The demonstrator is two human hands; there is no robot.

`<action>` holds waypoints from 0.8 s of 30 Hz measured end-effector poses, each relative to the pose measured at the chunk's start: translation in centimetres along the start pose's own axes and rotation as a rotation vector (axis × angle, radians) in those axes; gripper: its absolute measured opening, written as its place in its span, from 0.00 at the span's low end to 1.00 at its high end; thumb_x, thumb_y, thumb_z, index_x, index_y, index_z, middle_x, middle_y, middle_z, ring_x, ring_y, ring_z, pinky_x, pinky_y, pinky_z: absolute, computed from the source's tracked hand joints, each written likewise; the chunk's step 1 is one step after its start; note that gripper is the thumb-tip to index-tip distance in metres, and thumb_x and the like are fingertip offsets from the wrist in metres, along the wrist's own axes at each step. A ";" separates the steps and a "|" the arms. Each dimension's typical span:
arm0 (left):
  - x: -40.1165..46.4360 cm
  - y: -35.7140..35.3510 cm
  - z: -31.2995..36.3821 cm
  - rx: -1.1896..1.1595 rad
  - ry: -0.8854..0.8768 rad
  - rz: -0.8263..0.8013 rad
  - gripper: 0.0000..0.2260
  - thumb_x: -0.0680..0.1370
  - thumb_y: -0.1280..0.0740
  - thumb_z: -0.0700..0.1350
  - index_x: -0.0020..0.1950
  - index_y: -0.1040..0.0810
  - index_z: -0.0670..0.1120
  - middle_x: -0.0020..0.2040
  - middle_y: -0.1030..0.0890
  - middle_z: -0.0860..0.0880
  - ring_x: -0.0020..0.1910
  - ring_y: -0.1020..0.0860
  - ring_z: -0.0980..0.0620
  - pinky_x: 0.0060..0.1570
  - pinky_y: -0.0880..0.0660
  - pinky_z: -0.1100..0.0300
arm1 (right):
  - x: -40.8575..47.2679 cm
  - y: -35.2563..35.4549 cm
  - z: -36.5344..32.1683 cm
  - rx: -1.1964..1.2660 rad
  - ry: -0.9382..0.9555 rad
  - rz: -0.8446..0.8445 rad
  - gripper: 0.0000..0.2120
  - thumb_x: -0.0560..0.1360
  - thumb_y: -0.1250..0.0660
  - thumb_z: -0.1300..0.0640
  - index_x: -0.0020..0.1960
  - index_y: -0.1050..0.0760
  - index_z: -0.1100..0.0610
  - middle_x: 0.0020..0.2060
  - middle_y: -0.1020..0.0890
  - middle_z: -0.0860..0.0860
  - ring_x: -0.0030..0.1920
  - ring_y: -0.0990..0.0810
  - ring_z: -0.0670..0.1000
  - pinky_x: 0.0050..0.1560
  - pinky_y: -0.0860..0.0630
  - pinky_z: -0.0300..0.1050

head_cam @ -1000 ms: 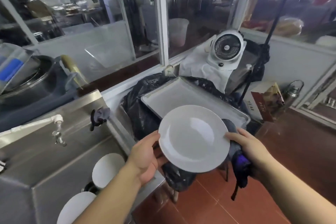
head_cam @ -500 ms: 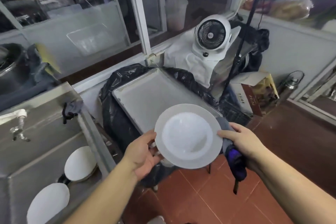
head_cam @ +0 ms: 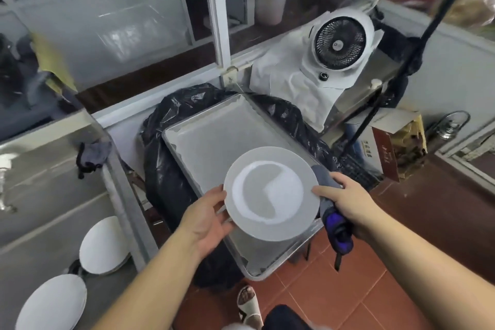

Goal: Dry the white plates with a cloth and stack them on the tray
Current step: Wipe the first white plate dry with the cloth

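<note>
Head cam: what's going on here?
A person holds a white plate by its rim in both hands over a metal tray that carries no plates yet. The left hand grips the left edge; the right hand pinches the right edge along with a grey and blue cloth. More white plates wait in the sink.

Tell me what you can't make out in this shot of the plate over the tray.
Head view only:
- Whether the plate touches the tray: hidden by the plate itself.
- Plate underside: faces away.
- Cloth in the right hand: mostly covered by hand and plate.
- Left hand fingertips: under the rim.
- Sink plates: lower one cut by the frame edge.
</note>
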State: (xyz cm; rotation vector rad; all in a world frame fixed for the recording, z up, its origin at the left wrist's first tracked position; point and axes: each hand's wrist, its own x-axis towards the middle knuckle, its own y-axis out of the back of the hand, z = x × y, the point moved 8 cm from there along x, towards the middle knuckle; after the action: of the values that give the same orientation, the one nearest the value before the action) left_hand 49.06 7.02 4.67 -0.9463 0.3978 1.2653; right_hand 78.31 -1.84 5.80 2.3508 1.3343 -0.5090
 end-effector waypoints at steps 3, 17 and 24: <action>1.6 0.8 1.3 -0.012 -0.006 0.037 0.10 0.80 0.32 0.39 0.61 0.16 0.45 0.52 0.13 0.45 0.51 0.15 0.46 0.43 0.17 0.51 | 2.5 -1.8 -1.0 -0.054 -0.011 -0.043 0.09 0.70 0.22 0.62 0.50 0.17 0.56 0.47 0.14 0.64 0.43 0.14 0.63 0.45 0.16 0.64; 11.7 4.3 4.4 0.072 -0.018 0.359 0.11 0.82 0.35 0.34 0.59 0.16 0.44 0.51 0.12 0.45 0.52 0.15 0.46 0.51 0.16 0.53 | 18.4 -10.3 -4.5 -0.315 -0.062 -0.276 0.09 0.73 0.24 0.65 0.50 0.17 0.55 0.38 0.14 0.54 0.32 0.17 0.50 0.34 0.20 0.44; 18.6 5.2 3.8 -0.027 -0.029 0.619 0.12 0.77 0.33 0.32 0.52 0.15 0.45 0.50 0.12 0.43 0.51 0.14 0.41 0.55 0.16 0.45 | 26.5 -13.2 -4.6 -0.498 0.009 -0.296 0.11 0.70 0.23 0.57 0.50 0.19 0.49 0.45 0.15 0.55 0.41 0.18 0.55 0.46 0.20 0.48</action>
State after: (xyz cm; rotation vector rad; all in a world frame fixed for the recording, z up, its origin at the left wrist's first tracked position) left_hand 48.92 21.60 -8.49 -0.8531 0.6852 1.8437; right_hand 80.12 25.95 -5.22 1.7677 1.6057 -0.2102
